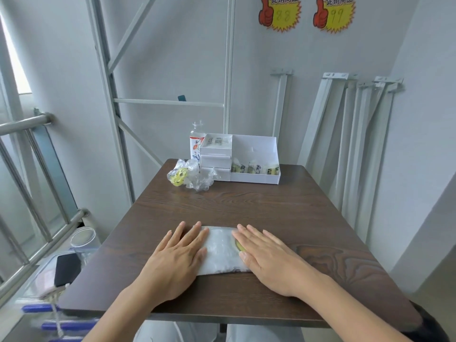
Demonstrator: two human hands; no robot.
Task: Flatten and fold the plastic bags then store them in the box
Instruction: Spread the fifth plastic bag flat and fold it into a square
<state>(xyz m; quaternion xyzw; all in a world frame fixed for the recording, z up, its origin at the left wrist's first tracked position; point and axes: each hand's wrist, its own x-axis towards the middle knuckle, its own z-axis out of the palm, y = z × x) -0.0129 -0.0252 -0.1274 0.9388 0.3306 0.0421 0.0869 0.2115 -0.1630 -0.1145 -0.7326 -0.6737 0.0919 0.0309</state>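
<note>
Crinkly clear plastic bag (222, 250) on matt dark wood-grain table (246, 206)

Clear bag (220, 250) with a yellow print under my hands, dark brown wood-grain table (246, 206), white box (254, 178) at its far edge, yellow-printed crumpled bags (190, 176).

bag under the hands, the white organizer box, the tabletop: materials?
Bag: thin translucent plastic film, glossy, wrinkled. Organizer box: white, matte, flat sharp-edged panels; plastic or coated card, can't tell. Tabletop: dark brown wood grain, low sheen; likely laminate, possibly real wood.
</note>
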